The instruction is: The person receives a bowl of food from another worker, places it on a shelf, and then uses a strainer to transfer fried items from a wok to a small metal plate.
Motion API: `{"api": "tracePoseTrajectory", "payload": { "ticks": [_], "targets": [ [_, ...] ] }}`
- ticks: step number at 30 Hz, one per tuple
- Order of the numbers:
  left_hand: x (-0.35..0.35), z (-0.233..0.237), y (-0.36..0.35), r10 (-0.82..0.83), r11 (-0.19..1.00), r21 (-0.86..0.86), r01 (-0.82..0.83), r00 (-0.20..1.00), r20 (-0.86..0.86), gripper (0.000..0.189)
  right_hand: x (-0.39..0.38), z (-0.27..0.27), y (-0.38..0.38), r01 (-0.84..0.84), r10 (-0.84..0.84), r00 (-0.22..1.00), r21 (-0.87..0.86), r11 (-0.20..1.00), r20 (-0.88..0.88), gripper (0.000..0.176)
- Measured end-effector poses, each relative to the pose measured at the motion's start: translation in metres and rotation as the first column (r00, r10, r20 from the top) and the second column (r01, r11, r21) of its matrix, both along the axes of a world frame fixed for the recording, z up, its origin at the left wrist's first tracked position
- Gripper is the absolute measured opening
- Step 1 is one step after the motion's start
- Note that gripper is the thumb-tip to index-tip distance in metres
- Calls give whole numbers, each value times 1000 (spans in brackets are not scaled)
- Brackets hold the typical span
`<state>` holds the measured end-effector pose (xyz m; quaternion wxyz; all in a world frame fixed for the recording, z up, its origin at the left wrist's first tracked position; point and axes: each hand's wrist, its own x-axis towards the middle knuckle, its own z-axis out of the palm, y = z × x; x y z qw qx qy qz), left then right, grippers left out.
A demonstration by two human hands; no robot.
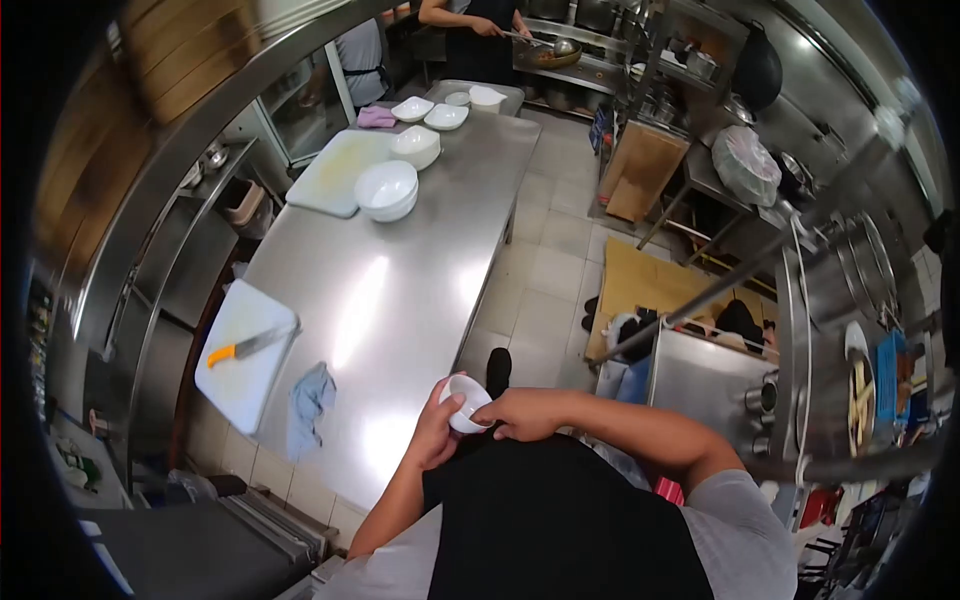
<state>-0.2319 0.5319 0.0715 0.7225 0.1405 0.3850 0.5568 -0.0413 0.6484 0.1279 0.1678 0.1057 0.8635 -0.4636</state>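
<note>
A small white bowl (463,392) is held in front of my black apron, just past the near right edge of the steel table (420,290). My left hand (434,432) is wrapped round the bowl's left side, with the thumb at the rim. From the right, my right hand (520,414) reaches to the bowl, its fingers at the rim and partly inside. Whatever those fingers may pinch is too small to make out.
A cutting board (232,392) carries an orange-handled knife (250,345), beside a blue cloth (311,400). Farther up are white bowls (386,192) and another board (335,175). A co-worker (480,40) holds a pan (553,57) at the back. Steel shelving stands right.
</note>
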Motion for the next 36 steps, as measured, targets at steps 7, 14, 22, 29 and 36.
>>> {"api": "tracePoseTrajectory", "payload": {
  "ticks": [7,14,22,29,36],
  "targets": [
    [-16,24,261,115,884,339,322,552,-826,71,73,-21,199,569,-850,519,-777,268,86,32],
    [5,35,478,-470,869,0,494,826,-311,70,146,8,261,720,-860,431,-471,510,-273,42],
    [106,16,631,-715,698,-30,715,699,10,56,162,4,476,698,-609,642,27,715,-465,55],
    [132,46,739,-417,909,-37,416,906,-70,55,189,29,665,408,-318,885,237,882,-340,49],
    [156,44,783,-105,986,-109,122,982,155,47,166,42,786,52,-77,959,-98,994,-272,33]
  ]
}}
